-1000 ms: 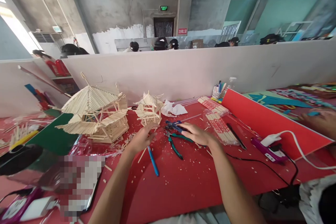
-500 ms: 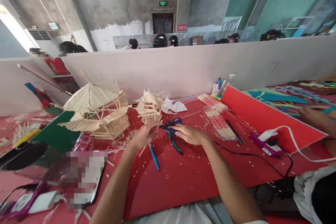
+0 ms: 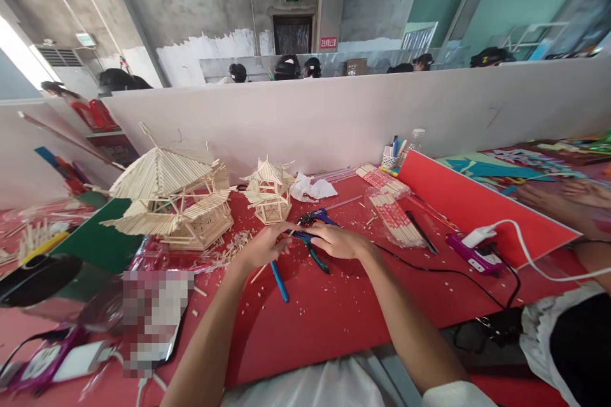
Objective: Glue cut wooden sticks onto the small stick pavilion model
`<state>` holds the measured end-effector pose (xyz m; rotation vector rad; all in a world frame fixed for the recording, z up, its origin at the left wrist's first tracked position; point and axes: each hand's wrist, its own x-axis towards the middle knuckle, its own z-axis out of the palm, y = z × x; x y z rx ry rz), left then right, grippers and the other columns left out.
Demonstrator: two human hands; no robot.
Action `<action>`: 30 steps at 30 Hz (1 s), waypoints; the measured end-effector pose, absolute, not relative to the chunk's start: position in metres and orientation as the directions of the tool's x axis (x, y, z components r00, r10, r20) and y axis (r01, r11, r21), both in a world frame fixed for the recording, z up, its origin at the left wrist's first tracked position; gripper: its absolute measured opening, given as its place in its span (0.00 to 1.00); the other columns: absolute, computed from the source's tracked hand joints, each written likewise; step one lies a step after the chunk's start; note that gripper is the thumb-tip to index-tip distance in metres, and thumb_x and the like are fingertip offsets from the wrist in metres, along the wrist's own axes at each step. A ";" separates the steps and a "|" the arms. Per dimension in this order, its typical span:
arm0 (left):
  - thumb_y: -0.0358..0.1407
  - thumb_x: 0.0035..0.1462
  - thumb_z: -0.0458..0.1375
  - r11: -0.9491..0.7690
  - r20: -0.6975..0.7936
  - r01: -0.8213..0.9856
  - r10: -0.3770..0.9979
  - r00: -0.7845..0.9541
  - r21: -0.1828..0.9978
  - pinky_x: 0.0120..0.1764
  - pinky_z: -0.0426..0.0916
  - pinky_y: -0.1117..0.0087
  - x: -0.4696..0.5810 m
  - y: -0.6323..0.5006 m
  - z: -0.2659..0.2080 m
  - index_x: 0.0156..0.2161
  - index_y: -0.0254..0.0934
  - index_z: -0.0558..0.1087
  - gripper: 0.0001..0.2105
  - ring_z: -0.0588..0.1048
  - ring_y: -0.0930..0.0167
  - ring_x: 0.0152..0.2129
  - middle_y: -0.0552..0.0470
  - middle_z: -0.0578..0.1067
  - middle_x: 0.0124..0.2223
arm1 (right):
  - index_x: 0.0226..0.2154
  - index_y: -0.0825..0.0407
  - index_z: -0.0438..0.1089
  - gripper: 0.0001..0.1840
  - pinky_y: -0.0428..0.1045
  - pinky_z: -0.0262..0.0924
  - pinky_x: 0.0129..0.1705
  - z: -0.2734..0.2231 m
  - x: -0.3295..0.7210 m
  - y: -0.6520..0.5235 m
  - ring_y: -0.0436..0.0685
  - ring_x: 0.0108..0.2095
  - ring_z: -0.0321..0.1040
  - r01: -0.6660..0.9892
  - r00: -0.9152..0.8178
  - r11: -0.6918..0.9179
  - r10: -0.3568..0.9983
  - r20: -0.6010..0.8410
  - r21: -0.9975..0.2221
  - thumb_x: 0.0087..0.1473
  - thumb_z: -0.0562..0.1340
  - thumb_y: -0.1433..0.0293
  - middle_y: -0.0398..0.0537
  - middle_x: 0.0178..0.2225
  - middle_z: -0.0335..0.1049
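My left hand is closed in a pinch by the left end of a dark blue tool; what its fingertips hold is hidden. From the right, my right hand has its fingers closed over the tool's other end; its exact kind is unclear. A teal curved handle lies just below my right hand. Behind the hands is a blue glue gun. Closer to me lie a blue pen and a thin wooden stick. A small stick pavilion stands beyond my left hand.
A larger stick pavilion stands at left, beside a green board. A phone lies near front left. Packs of sticks, a red board and a power strip are at right. Another person's arm reaches in there.
My left fingertips have moved slightly right, closer to my right hand along the dark blue tool. The whole view has shifted a little; the objects on the table stay put.
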<state>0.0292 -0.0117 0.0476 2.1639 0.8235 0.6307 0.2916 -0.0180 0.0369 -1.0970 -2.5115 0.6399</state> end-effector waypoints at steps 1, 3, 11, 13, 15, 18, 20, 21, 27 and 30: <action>0.32 0.65 0.51 -0.537 0.180 0.363 0.714 0.677 0.762 0.34 0.75 0.70 0.029 -0.011 0.047 0.59 0.37 0.71 0.19 0.79 0.71 0.28 0.45 0.78 0.47 | 0.66 0.44 0.65 0.25 0.61 0.59 0.63 0.037 0.292 -0.018 0.65 0.60 0.68 0.593 -0.653 0.609 0.746 0.128 -0.526 0.70 0.52 0.64 0.53 0.59 0.73; 0.31 0.65 0.51 -0.546 0.184 0.366 0.710 0.680 0.754 0.34 0.75 0.70 0.029 -0.010 0.045 0.59 0.37 0.71 0.19 0.79 0.71 0.28 0.46 0.79 0.45 | 0.65 0.42 0.66 0.24 0.61 0.59 0.63 0.037 0.292 -0.018 0.65 0.60 0.67 0.580 -0.651 0.611 0.745 0.144 -0.538 0.70 0.53 0.64 0.51 0.60 0.73; 0.32 0.65 0.51 -0.546 0.206 0.399 0.743 0.637 0.736 0.33 0.74 0.71 0.026 -0.008 0.048 0.59 0.37 0.71 0.19 0.79 0.72 0.28 0.47 0.79 0.43 | 0.65 0.44 0.66 0.25 0.62 0.59 0.63 0.042 0.300 -0.019 0.66 0.62 0.66 0.599 -0.640 0.580 0.761 0.106 -0.552 0.69 0.53 0.66 0.53 0.62 0.69; 0.33 0.65 0.51 -0.551 0.221 0.415 0.755 0.617 0.724 0.34 0.75 0.71 0.023 -0.007 0.048 0.59 0.37 0.70 0.19 0.79 0.71 0.28 0.47 0.79 0.45 | 0.65 0.43 0.66 0.24 0.62 0.59 0.63 0.041 0.303 -0.018 0.65 0.62 0.66 0.586 -0.641 0.582 0.759 0.118 -0.564 0.69 0.53 0.65 0.52 0.62 0.69; 0.33 0.65 0.51 -0.557 0.234 0.432 0.764 0.602 0.709 0.34 0.75 0.70 0.021 -0.005 0.047 0.60 0.37 0.71 0.20 0.79 0.71 0.28 0.45 0.79 0.49 | 0.65 0.44 0.67 0.24 0.62 0.58 0.64 0.040 0.304 -0.018 0.65 0.61 0.66 0.579 -0.645 0.583 0.755 0.116 -0.570 0.70 0.53 0.64 0.53 0.62 0.69; 0.31 0.64 0.51 -0.569 0.239 0.440 0.760 0.605 0.694 0.37 0.76 0.69 0.021 -0.004 0.046 0.59 0.38 0.71 0.20 0.79 0.71 0.29 0.44 0.78 0.51 | 0.65 0.44 0.66 0.25 0.62 0.57 0.64 0.041 0.302 -0.019 0.65 0.61 0.66 0.584 -0.647 0.581 0.755 0.107 -0.568 0.70 0.52 0.63 0.53 0.63 0.68; 0.29 0.62 0.52 -0.610 0.260 0.435 0.732 0.630 0.662 0.43 0.76 0.67 0.024 -0.004 0.045 0.59 0.38 0.72 0.20 0.80 0.69 0.36 0.45 0.79 0.51 | 0.66 0.45 0.65 0.25 0.62 0.57 0.64 0.043 0.299 -0.020 0.65 0.61 0.65 0.592 -0.652 0.580 0.753 0.091 -0.559 0.70 0.52 0.64 0.55 0.62 0.68; 0.28 0.62 0.52 -0.634 0.272 0.430 0.713 0.646 0.643 0.47 0.75 0.66 0.026 -0.004 0.044 0.58 0.39 0.73 0.20 0.80 0.67 0.40 0.45 0.79 0.51 | 0.66 0.46 0.64 0.26 0.62 0.58 0.63 0.044 0.298 -0.021 0.66 0.61 0.66 0.594 -0.658 0.583 0.748 0.081 -0.554 0.69 0.52 0.64 0.56 0.61 0.69; 0.25 0.62 0.52 -0.635 0.243 0.415 0.693 0.679 0.652 0.46 0.75 0.67 0.029 -0.005 0.041 0.59 0.38 0.72 0.22 0.80 0.70 0.38 0.44 0.77 0.55 | 0.65 0.45 0.66 0.25 0.60 0.62 0.57 0.049 0.292 -0.025 0.67 0.55 0.69 0.601 -0.659 0.583 0.749 0.074 -0.547 0.69 0.51 0.64 0.55 0.54 0.74; 0.24 0.62 0.52 -0.609 0.232 0.415 0.710 0.665 0.676 0.39 0.76 0.71 0.026 -0.005 0.042 0.60 0.38 0.71 0.23 0.79 0.74 0.30 0.44 0.77 0.54 | 0.64 0.45 0.68 0.25 0.59 0.62 0.57 0.049 0.293 -0.026 0.66 0.54 0.70 0.610 -0.651 0.589 0.754 0.089 -0.530 0.69 0.51 0.64 0.54 0.54 0.74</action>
